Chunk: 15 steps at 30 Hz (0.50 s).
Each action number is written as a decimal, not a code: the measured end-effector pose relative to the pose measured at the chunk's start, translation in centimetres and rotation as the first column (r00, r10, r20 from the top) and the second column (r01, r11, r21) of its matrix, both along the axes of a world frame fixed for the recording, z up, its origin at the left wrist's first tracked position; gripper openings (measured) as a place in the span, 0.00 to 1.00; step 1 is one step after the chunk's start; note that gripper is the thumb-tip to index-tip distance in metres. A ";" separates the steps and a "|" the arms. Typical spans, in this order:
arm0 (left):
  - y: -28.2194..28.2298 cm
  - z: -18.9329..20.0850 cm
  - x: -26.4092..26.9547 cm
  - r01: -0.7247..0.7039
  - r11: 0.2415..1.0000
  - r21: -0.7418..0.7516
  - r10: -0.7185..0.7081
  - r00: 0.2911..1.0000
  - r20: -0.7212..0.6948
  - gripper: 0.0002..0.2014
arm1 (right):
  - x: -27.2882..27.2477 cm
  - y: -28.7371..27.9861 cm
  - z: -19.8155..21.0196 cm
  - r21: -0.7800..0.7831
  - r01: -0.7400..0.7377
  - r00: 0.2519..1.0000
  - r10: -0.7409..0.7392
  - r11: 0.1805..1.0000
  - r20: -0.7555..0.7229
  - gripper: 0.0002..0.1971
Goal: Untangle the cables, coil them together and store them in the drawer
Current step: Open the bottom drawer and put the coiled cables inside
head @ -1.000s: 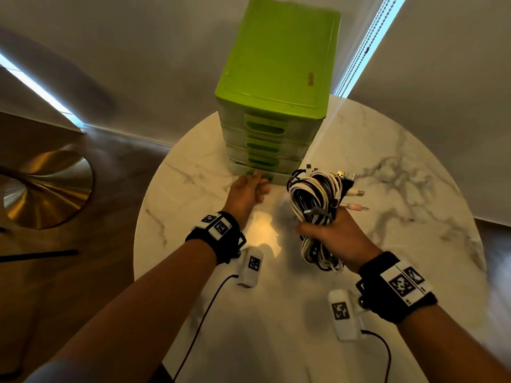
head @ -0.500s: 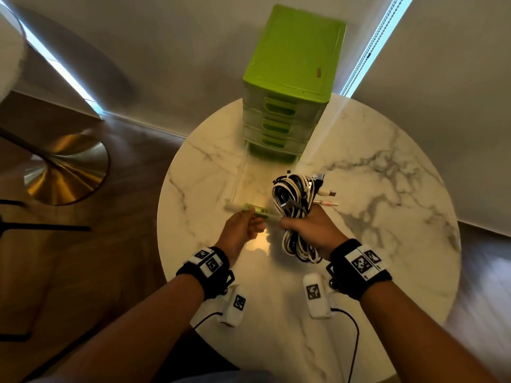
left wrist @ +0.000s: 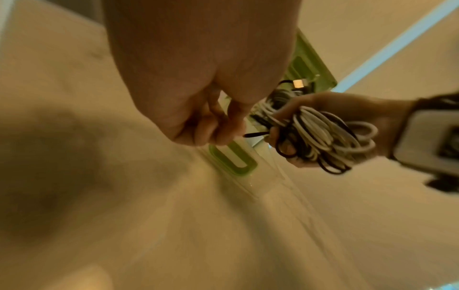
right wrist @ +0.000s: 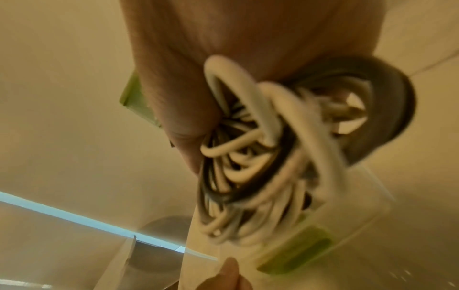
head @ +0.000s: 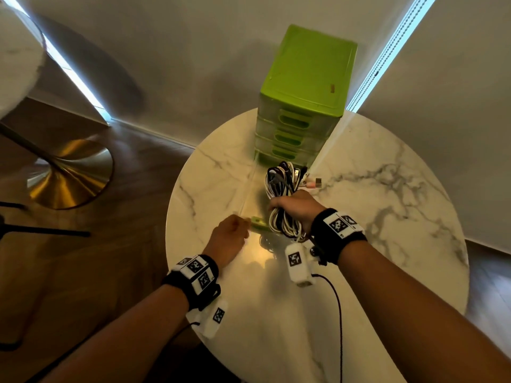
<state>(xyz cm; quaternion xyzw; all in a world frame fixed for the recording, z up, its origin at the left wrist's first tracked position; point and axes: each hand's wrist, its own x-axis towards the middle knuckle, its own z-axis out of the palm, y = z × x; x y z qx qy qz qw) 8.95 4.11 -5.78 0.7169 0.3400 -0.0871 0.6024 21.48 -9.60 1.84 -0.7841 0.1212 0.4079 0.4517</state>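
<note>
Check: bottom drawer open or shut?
Open. The clear drawer is pulled far out of the green cabinet; left hand grips its handle.

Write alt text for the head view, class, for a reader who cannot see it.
A right hand grips a coiled bundle of black and white cables over a clear plastic drawer that the left hand holds by its green handle, pulled out from a green drawer cabinet on a round marble table.

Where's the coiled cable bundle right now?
In the head view the cable bundle is gripped in the right hand, held over the pulled-out clear drawer, in front of the green drawer unit.
</note>
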 end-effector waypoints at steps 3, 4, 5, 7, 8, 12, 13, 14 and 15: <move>2.3 -0.4 0.2 0.078 0.953 0.293 -0.122 0.983 0.137 0.11 | 1.6 2.4 -1.5 0.028 0.033 0.991 -0.030 0.999 -0.128 0.17; 2.8 -0.7 0.3 0.106 0.942 0.318 -0.165 0.972 0.165 0.14 | 2.0 3.1 -2.0 0.032 0.047 0.989 -0.042 0.998 -0.144 0.19; 3.4 -1.0 0.5 0.136 0.937 0.321 -0.198 0.966 0.168 0.15 | 2.4 3.7 -2.6 0.041 0.065 0.987 -0.058 0.997 -0.149 0.20; 4.2 -1.3 0.6 0.196 0.919 0.342 -0.260 0.954 0.151 0.13 | 2.8 4.3 -3.6 0.047 0.104 0.987 -0.098 0.993 -0.129 0.22; 4.7 -1.5 0.7 0.224 0.909 0.350 -0.288 0.947 0.141 0.12 | 3.0 4.6 -4.1 0.040 0.117 0.988 -0.112 0.992 -0.106 0.23; 7.0 -0.9 2.1 0.422 0.834 0.355 -0.467 0.883 0.048 0.10 | 3.0 4.2 -5.7 -0.001 0.081 0.996 -0.081 0.997 0.029 0.25; 7.7 -0.5 2.9 0.483 0.787 0.384 -0.528 0.849 0.014 0.10 | 3.0 4.2 -5.8 -0.007 0.080 0.996 -0.079 0.997 0.037 0.25; 8.3 0.0 3.7 0.518 0.745 0.421 -0.573 0.820 0.005 0.09 | 3.0 4.2 -5.9 -0.009 0.087 0.995 -0.086 0.996 0.040 0.25; 8.7 0.5 4.8 0.518 0.725 0.454 -0.594 0.803 0.033 0.09 | 3.0 4.2 -6.1 -0.013 0.095 0.994 -0.094 0.995 0.050 0.26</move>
